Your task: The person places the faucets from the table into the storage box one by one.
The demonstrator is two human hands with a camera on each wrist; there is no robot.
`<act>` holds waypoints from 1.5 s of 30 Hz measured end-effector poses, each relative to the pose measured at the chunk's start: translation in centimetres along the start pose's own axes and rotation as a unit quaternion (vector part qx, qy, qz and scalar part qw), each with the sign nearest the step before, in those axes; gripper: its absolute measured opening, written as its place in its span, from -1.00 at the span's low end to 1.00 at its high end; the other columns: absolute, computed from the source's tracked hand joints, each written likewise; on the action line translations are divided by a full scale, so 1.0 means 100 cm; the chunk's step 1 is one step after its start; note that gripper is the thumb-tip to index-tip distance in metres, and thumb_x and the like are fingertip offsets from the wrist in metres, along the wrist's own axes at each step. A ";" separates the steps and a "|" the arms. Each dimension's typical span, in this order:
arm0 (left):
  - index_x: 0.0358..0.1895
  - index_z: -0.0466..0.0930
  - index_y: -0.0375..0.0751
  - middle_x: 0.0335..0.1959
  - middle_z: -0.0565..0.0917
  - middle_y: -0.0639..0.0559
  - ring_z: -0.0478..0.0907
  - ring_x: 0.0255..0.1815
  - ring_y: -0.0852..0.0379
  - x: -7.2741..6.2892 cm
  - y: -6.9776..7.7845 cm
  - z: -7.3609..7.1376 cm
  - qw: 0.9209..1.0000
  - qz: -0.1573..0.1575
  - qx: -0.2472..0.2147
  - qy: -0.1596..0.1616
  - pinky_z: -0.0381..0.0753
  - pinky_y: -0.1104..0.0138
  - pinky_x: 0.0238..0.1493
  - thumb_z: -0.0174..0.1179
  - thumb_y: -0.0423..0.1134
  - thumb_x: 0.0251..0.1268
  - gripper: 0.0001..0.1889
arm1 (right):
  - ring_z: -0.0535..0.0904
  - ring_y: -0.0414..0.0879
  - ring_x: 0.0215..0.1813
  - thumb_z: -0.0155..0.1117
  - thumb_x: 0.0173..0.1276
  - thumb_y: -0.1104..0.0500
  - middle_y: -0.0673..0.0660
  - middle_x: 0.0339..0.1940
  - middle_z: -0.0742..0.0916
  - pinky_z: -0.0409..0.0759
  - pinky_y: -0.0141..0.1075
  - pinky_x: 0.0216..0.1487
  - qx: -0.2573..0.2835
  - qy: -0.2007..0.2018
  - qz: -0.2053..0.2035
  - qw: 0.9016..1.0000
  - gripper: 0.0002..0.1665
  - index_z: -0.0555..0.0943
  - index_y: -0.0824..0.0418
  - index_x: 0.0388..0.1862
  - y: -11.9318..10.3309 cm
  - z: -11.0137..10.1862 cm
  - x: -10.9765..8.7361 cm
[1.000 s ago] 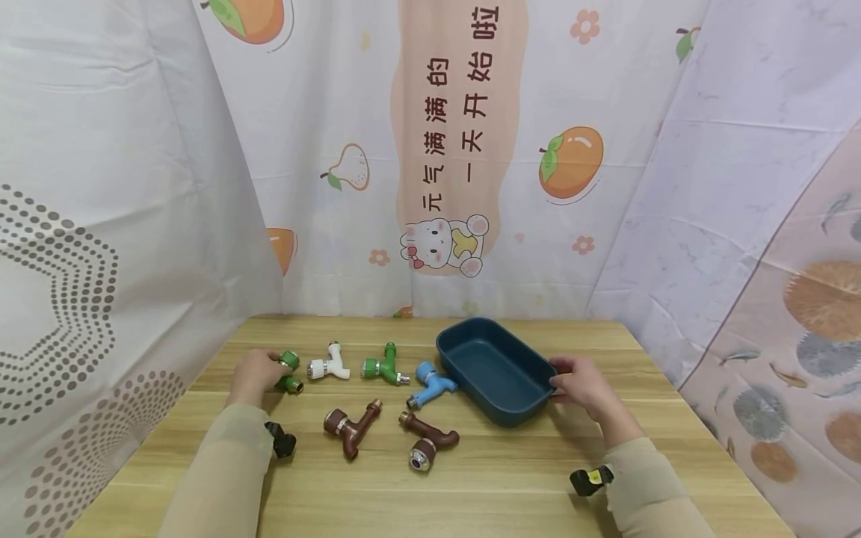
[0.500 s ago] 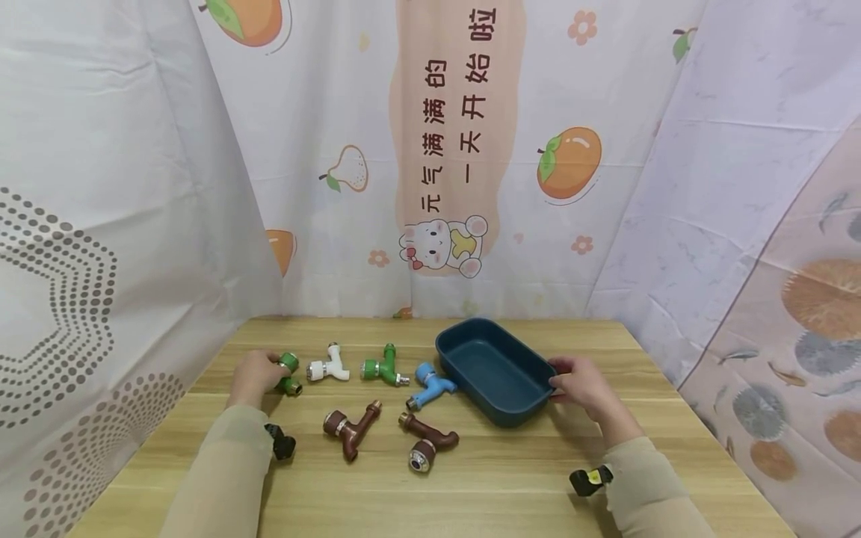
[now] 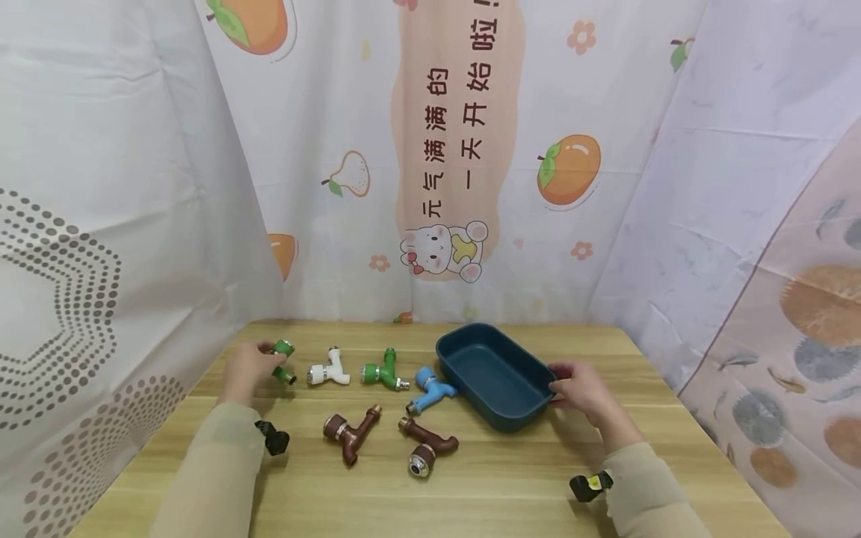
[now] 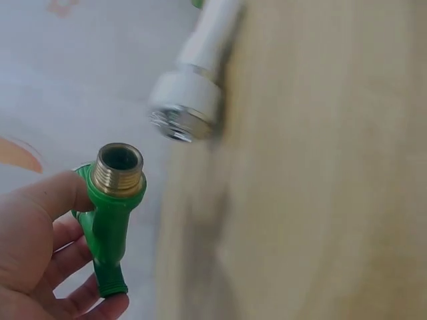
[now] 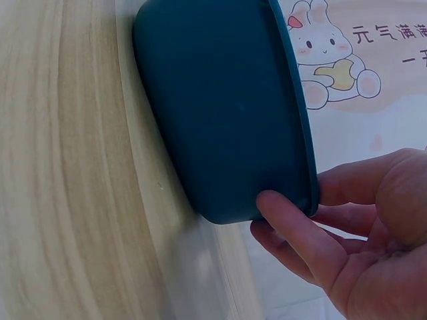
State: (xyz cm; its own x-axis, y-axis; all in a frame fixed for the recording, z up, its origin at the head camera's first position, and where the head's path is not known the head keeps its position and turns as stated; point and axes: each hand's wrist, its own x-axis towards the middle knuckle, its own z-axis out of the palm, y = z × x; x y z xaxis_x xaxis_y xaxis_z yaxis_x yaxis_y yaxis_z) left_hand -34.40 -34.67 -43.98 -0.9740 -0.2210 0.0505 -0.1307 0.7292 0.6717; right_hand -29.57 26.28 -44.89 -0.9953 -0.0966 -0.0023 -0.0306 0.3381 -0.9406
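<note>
Now, left hand [image 3: 247, 370] holds green tap [image 4: 107, 230] between thumb and curled fingers, threaded brass mouth facing wrist camera. Tap is at left side of counter [image 3: 336, 504], near white tap [image 3: 334, 371] but apart from it. Right hand [image 3: 581, 390] pinches near end of dark blue tray [image 5: 213, 113], thumb on outer wall. Blue tap [image 3: 433, 390] lies just beside tray; whether touching, cannot tell. Second green tap [image 3: 386, 372] lies between white and blue ones. Closer to person, two brown taps [image 3: 353, 437] [image 3: 435, 442] lie apart.

Light is soft; the left wrist view's white tap [image 4: 185, 95] seems blurred.
</note>
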 end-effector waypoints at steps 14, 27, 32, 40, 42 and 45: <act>0.29 0.53 -0.40 0.12 0.62 -0.33 0.56 0.08 -0.23 -0.001 0.081 -0.007 0.995 0.091 -0.032 0.016 0.59 -0.01 0.01 0.27 -0.15 0.38 -0.48 | 0.64 0.24 0.00 0.07 0.37 0.53 0.60 0.15 0.53 0.70 0.11 -0.08 0.000 -0.001 -0.005 1.000 -0.47 0.34 0.68 0.31 0.001 -0.001 0.000; 0.20 0.63 -0.24 0.02 0.66 -0.17 0.56 0.00 -0.12 -0.002 0.156 0.009 0.986 0.161 -0.048 0.003 0.60 0.07 -0.05 0.34 -0.20 0.31 -0.58 | 0.65 0.24 0.00 0.08 0.39 0.52 0.59 0.16 0.54 0.69 0.12 -0.06 -0.005 -0.002 -0.003 1.000 -0.48 0.35 0.67 0.32 0.001 -0.001 0.001; 0.20 0.62 -0.23 0.04 0.66 -0.16 0.55 0.03 -0.12 -0.003 0.169 0.012 0.984 0.167 -0.061 -0.004 0.60 0.06 -0.04 0.35 -0.20 0.29 -0.57 | 0.65 0.24 0.01 0.08 0.39 0.52 0.60 0.17 0.53 0.69 0.12 -0.05 -0.009 -0.001 0.000 1.000 -0.47 0.33 0.67 0.33 0.000 -0.001 0.000; 0.18 0.65 -0.23 0.01 0.68 -0.13 0.56 0.02 -0.11 -0.008 0.185 0.018 0.981 0.180 -0.070 -0.006 0.59 0.05 0.02 0.37 -0.21 0.27 -0.58 | 0.64 0.25 0.02 0.08 0.40 0.52 0.60 0.18 0.52 0.69 0.11 -0.05 -0.010 -0.003 0.000 1.000 -0.47 0.33 0.67 0.33 0.001 -0.002 0.000; 0.17 0.65 -0.23 0.01 0.68 -0.13 0.56 0.03 -0.10 -0.009 0.190 0.019 0.981 0.183 -0.071 -0.007 0.60 0.04 0.03 0.37 -0.21 0.27 -0.59 | 0.64 0.24 0.02 0.08 0.40 0.52 0.60 0.17 0.52 0.69 0.11 -0.06 -0.011 -0.004 -0.001 1.000 -0.48 0.34 0.67 0.33 0.001 -0.002 0.000; 0.14 0.66 -0.22 0.01 0.69 -0.12 0.58 0.03 -0.10 -0.012 0.196 0.022 0.979 0.189 -0.072 -0.004 0.60 0.04 0.04 0.38 -0.20 0.25 -0.60 | 0.64 0.24 0.02 0.08 0.40 0.52 0.60 0.17 0.52 0.69 0.11 -0.05 -0.010 -0.005 -0.001 1.000 -0.48 0.34 0.67 0.32 0.001 -0.002 0.001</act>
State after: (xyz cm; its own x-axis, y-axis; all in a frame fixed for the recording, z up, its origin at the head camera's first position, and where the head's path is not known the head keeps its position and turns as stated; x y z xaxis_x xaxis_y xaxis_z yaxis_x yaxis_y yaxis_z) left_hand -36.24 -18.68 -32.44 -0.9495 0.0522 0.3094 0.2655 0.6591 0.7037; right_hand -29.68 26.47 -44.94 -0.9943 -0.1067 -0.0030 -0.0355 0.3574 -0.9333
